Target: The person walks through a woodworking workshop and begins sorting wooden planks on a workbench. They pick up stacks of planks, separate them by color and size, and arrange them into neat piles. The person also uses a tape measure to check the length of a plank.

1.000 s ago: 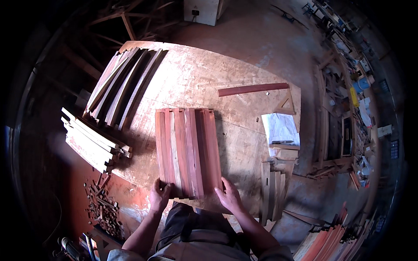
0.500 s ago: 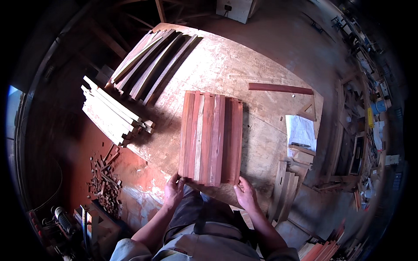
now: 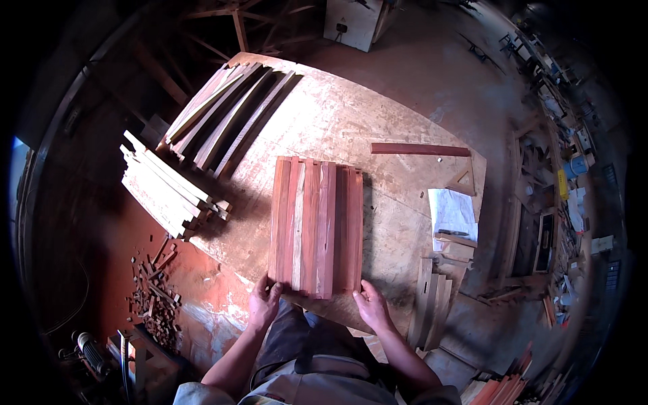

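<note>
A stack of reddish-brown wooden strips (image 3: 314,229) lies side by side on the workbench (image 3: 398,209), its near ends at the bench's front edge. One strip in it is paler, and the right part sits lower than the rest. My left hand (image 3: 264,304) is closed at the near left corner, thumb against the strip ends, other fingers partly hidden. At the near right corner, my right hand (image 3: 372,307) pinches the edge of the stack between thumb and fingers.
Dark long strips (image 3: 233,121) and pale strips (image 3: 162,185) lie at the left. A single red strip (image 3: 420,149), a paper sheet (image 3: 452,210), a wooden triangle (image 3: 462,181) and several boards (image 3: 432,300) are on the right. Offcuts (image 3: 155,297) litter the floor at left.
The whole view has shifted, so the bench and stack appear slightly lower and farther left. Both hands stay at the near corners of the stack.
</note>
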A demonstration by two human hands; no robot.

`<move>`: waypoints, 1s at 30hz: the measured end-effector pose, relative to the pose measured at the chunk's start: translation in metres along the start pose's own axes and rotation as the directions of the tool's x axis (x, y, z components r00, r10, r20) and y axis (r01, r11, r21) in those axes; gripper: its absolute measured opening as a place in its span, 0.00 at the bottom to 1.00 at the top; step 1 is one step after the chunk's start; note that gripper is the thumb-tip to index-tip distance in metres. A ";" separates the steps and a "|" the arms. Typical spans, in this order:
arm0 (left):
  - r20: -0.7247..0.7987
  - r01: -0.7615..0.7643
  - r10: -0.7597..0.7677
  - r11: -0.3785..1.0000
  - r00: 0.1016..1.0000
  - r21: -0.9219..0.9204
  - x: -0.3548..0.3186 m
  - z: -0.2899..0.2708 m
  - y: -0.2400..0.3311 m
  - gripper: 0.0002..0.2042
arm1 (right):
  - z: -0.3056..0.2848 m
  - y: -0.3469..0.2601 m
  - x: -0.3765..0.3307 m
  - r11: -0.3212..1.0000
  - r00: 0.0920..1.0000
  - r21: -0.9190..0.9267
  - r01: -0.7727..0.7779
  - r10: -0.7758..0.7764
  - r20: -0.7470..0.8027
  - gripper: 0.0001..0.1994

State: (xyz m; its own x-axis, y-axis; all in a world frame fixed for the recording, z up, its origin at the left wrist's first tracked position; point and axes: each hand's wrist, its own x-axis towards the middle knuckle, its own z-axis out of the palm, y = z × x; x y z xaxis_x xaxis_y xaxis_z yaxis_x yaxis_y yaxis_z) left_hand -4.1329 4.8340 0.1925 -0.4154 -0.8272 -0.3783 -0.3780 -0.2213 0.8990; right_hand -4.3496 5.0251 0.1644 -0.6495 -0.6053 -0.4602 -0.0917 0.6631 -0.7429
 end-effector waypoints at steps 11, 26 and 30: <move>0.003 0.002 -0.003 0.991 1.000 0.133 0.013 -0.001 -0.013 0.12 | 0.006 -0.012 0.000 0.998 0.994 -0.038 0.060 -0.063 -0.087 0.27; 0.006 0.033 -0.034 0.985 0.999 0.170 0.015 0.001 0.009 0.14 | 0.012 -0.010 0.009 0.991 0.989 -0.100 0.089 -0.100 -0.105 0.27; -0.005 0.057 -0.058 0.977 0.998 0.206 0.013 0.002 0.016 0.14 | 0.014 -0.015 0.008 0.988 0.986 -0.136 0.076 -0.095 -0.140 0.26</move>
State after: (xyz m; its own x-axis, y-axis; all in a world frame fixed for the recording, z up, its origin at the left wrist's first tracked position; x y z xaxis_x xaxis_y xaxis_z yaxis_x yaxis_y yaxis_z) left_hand -4.1467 4.8206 0.2017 -0.3891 -0.8154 -0.4286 -0.5638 -0.1572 0.8108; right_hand -4.3429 5.0039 0.1648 -0.7372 -0.5980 -0.3147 -0.2428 0.6690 -0.7024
